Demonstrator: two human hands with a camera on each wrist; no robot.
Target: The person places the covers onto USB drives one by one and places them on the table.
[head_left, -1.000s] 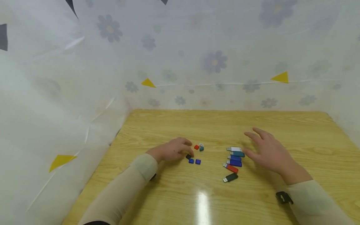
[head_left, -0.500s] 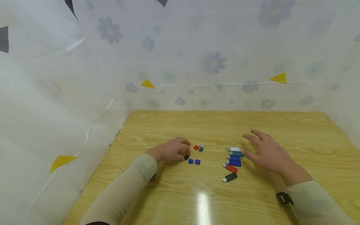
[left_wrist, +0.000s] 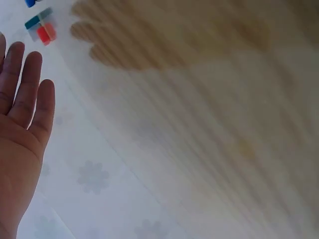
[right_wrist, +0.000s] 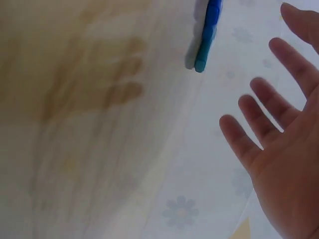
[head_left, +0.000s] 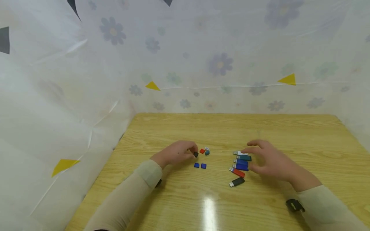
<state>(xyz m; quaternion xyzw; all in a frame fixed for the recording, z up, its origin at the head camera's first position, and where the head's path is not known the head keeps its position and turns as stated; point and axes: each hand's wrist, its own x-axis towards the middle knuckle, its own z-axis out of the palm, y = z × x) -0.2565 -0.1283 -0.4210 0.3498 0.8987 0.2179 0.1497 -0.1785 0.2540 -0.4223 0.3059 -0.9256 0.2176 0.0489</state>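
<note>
My left hand pinches a small black USB stick cap between thumb and fingertips, beside a red cap, a white cap and a teal cap. Two blue caps lie nearer to me. On the right, uncapped USB sticks form a loose column: a white one at the far end, then teal, two blue, red and black. My right hand hovers at their right ends, fingers loosely bent and holding nothing, its fingertips overlapping the white stick.
Everything lies on a wood-grain table. A pale flower-printed sheet with yellow triangles hangs behind it and along the left side. Light glares off the table's near part.
The left hand has picked up the black cap and moved it away from the blue caps, toward the red one. The right hand has come closer over the white and teal sticks.
</note>
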